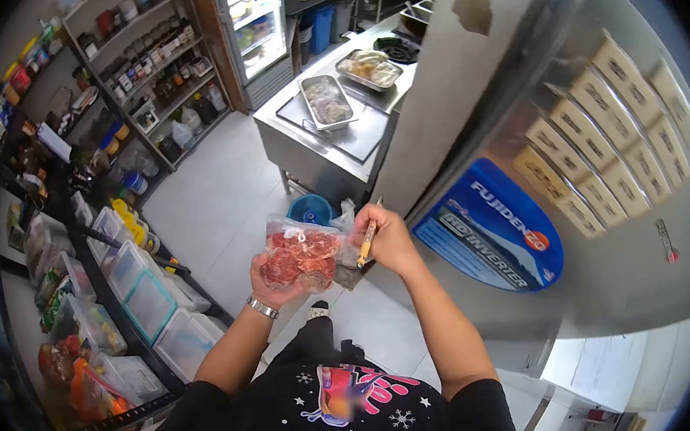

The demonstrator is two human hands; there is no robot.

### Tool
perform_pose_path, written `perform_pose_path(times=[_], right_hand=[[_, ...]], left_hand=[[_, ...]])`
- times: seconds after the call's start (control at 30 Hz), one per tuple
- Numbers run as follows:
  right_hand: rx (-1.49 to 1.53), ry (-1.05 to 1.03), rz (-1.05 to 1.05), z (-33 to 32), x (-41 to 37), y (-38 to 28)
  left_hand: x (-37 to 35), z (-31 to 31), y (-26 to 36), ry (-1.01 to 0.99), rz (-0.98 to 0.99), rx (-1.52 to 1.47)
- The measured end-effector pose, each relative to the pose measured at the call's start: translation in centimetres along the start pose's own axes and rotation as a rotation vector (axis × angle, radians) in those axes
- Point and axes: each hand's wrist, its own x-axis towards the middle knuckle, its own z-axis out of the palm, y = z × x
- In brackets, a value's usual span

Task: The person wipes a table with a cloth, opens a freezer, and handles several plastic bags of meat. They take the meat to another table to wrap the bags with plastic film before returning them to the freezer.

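Note:
A clear plastic bag of red meat (302,257) rests in my left hand (273,288), whose fingers wrap round its lower left side. A metal watch (262,307) is on that wrist. My right hand (388,240) is closed on a slim yellow-brown marker (368,240), held upright just right of the bag. Loose clear plastic (347,236) lies between the bag and my right hand. The bag's underside is hidden.
Ahead, a steel counter (267,118) bears two metal trays of food, with a blue basin (311,209) below it. A large steel fridge (501,311) stands close on the right. Shelves (126,94) and plastic bins (148,305) line the left.

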Motion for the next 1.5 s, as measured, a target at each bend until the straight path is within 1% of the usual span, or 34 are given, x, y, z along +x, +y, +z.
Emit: perform_pose_path(times=[0.07,0.13,0.17,0.27,0.3,0.4,0.43,0.57,0.63,0.67,0.8,0.87,0.9,1.0,1.07,1.1,1.13,1.2,1.3,1.4,1.5], right_hand=[[-0.113,0.079,-0.041,0.5,3.3,0.0],[-0.252,0.170,-0.095,0.6,7.0,0.1],[-0.394,0.216,-0.145,0.3,8.5,0.1],[-0.504,0.222,-0.154,0.1,14.7,2.3],[-0.542,0.260,-0.135,0.0,16.9,3.6],[-0.622,0.333,-0.153,-0.5,22.5,5.2],[-0.590,0.325,-0.132,-0.9,24.1,5.4],[-0.726,0.387,-0.139,-2.5,29.9,5.9],[-0.723,0.443,-0.128,-3.4,32.3,6.4],[-0.722,0.472,-0.124,-3.9,33.2,6.6],[-0.872,0.504,-0.002,-5.5,36.2,7.9],[-0.915,0.515,0.006,-6.2,37.3,9.5],[-0.937,0.519,0.010,-6.4,37.9,10.3],[-0.962,0.485,0.113,-6.9,39.1,12.4],[-0.950,0.496,0.141,-7.1,39.9,13.9],[-0.944,0.500,0.154,-7.1,40.4,14.4],[-0.976,0.474,0.214,-7.0,40.7,14.5],[-1.037,0.423,0.334,-7.0,41.2,14.9],[-1.114,0.339,0.408,-7.2,42.3,17.9],[-1.196,0.259,0.472,-7.4,42.5,19.9],[-1.212,0.310,0.465,-7.3,42.2,20.0]], left_hand=[[0.5,-1.0,2.3,-0.046,-0.008,-0.010],[1.5,-2.3,4.1,-0.033,0.001,-0.046],[2.1,-3.3,4.9,-0.027,0.004,-0.065],[4.6,-7.3,6.9,0.037,-0.034,-0.080],[5.5,-8.1,7.5,0.061,-0.037,-0.102],[8.7,-6.5,9.1,0.016,-0.066,-0.070],[9.5,-7.1,9.7,-0.009,-0.114,-0.089],[12.0,-11.2,9.8,-0.011,-0.188,-0.147],[12.6,-12.2,9.6,0.037,-0.210,-0.180],[12.8,-12.7,9.4,0.058,-0.222,-0.196],[12.6,-15.0,8.3,0.050,-0.192,-0.222],[11.7,-15.7,8.1,0.072,-0.183,-0.237],[11.1,-16.2,8.1,0.117,-0.176,-0.240],[9.5,-15.2,9.0,0.223,-0.150,-0.332],[8.4,-16.4,9.1,0.213,-0.094,-0.291],[8.1,-16.1,9.5,0.197,-0.072,-0.260],[7.9,-15.3,9.9,0.183,-0.049,-0.228],[7.4,-14.2,10.3,0.192,-0.011,-0.257],[6.9,-13.8,10.4,0.239,0.003,-0.282],[6.3,-14.1,10.3,0.307,-0.014,-0.238],[5.9,-14.8,9.9,0.298,0.011,-0.199]])
